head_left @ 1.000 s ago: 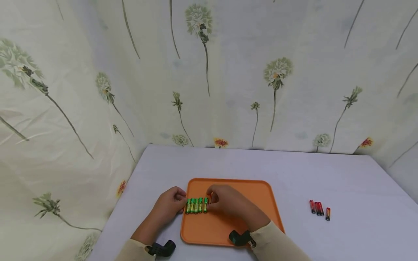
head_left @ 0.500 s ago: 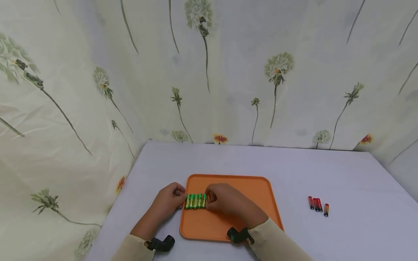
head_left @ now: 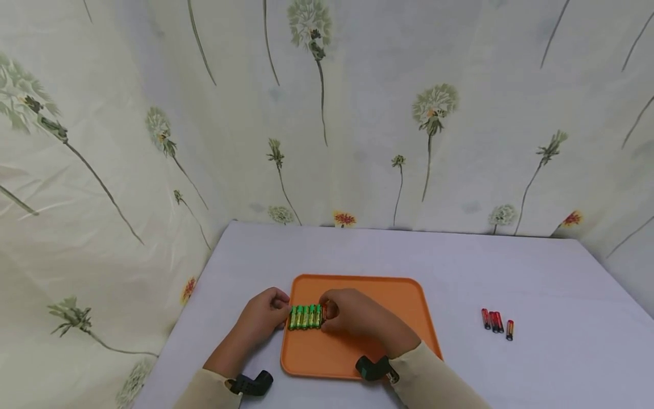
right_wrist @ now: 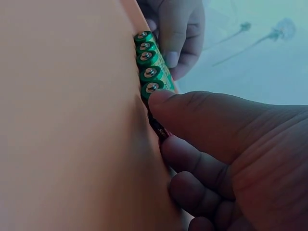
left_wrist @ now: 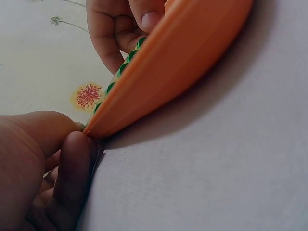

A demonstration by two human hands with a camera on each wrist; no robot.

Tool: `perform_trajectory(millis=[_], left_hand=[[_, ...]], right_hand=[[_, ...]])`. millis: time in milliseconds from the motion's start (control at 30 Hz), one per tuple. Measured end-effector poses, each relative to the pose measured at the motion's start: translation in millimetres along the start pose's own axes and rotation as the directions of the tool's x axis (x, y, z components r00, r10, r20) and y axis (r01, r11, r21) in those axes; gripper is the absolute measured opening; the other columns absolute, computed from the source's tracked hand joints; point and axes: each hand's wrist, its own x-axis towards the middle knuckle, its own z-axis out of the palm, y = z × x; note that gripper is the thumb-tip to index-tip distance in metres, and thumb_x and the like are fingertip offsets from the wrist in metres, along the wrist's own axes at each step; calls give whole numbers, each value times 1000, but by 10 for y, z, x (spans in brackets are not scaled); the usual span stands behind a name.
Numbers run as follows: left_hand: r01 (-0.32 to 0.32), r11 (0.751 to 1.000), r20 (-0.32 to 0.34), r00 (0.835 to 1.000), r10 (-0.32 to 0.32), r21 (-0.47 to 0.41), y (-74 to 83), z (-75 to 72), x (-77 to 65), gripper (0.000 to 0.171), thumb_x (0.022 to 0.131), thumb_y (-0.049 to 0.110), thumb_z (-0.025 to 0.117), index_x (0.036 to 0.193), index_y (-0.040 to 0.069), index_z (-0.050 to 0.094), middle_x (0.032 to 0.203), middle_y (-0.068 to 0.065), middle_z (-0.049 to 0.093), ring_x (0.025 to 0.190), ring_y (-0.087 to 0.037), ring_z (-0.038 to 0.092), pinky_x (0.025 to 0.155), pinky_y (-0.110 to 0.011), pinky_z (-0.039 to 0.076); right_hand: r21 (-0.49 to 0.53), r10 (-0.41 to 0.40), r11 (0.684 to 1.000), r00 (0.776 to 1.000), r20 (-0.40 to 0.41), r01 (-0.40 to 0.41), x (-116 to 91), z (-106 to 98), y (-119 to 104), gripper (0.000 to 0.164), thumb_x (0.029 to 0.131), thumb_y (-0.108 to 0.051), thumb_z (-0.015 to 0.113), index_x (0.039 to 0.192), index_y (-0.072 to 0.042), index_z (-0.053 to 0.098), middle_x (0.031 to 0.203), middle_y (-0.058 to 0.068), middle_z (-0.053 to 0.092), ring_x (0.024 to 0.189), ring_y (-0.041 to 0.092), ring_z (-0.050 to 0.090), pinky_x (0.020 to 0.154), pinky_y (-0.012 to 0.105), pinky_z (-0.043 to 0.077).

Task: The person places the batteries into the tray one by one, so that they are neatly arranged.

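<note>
Several green batteries (head_left: 305,317) lie side by side in a row along the left part of an orange tray (head_left: 317,360). Their metal tips line up in the right wrist view. At the tray's left rim, my left hand (head_left: 261,315) pinches the edge between thumb and forefinger, beside the row's outer end. My right hand (head_left: 355,318) pinches a red and dark battery (right_wrist: 160,130) at the other end of the row. Its thumb tip overlaps the nearest green battery, and most of the red battery is hidden behind the fingers.
Several red batteries (head_left: 495,322) lie on the white tabletop (head_left: 557,295) to the right of the tray. A flower-printed curtain (head_left: 357,113) hangs behind the table and on the left. Both wrists wear a dark camera mount (head_left: 373,368).
My right hand has shifted slightly left, bringing the red battery up close against the green row. My left hand stays at the rim. The head view has tilted a little.
</note>
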Motion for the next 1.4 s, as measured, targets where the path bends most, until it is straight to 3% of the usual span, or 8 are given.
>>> perform_trajectory(millis=[400,567,800,1000,1400], left_hand=[[4,1000,-1,1000,-4,15,28,16,-16,17,99,17,70,113,9,65,94,-4,66,74,-15,65,67,-31,58],[-3,1000,-2,1000,3,21,12,24,-14,17,99,18,71,113,9,65,93,-4,67,74,-15,65,66,-31,58],[-31,999,10,999,31,11,-15,21,-5,17,100,17,70,113,8,65,93,-5,66,73,-16,65,64,-30,57],[-39,999,12,999,39,12,-15,21,28,17,100,18,70,113,9,65,93,-5,66,74,-16,65,66,-30,58],[-30,1000,3,1000,30,-2,-6,27,-29,18,100,17,71,114,7,65,96,-5,66,77,-15,65,67,-30,59]], right_hand=[[11,-5,1000,1000,9,4,-28,-54,70,54,91,-35,83,137,-15,62,95,-12,68,88,10,63,81,34,53],[-3,9,1000,1000,9,-9,-84,-135,157,60,91,-43,81,143,-19,59,101,-14,68,93,8,64,86,37,54],[46,69,997,992,-102,-64,-228,-452,294,61,92,-33,82,144,-13,58,100,-4,66,88,14,63,80,36,54],[85,123,990,973,-194,-108,-439,-735,431,60,91,-28,83,143,-11,59,100,-1,65,88,17,62,75,34,53],[-18,140,988,952,-273,-150,-1036,-990,853,54,92,-31,82,137,-12,61,97,-4,64,90,17,59,71,32,50]])
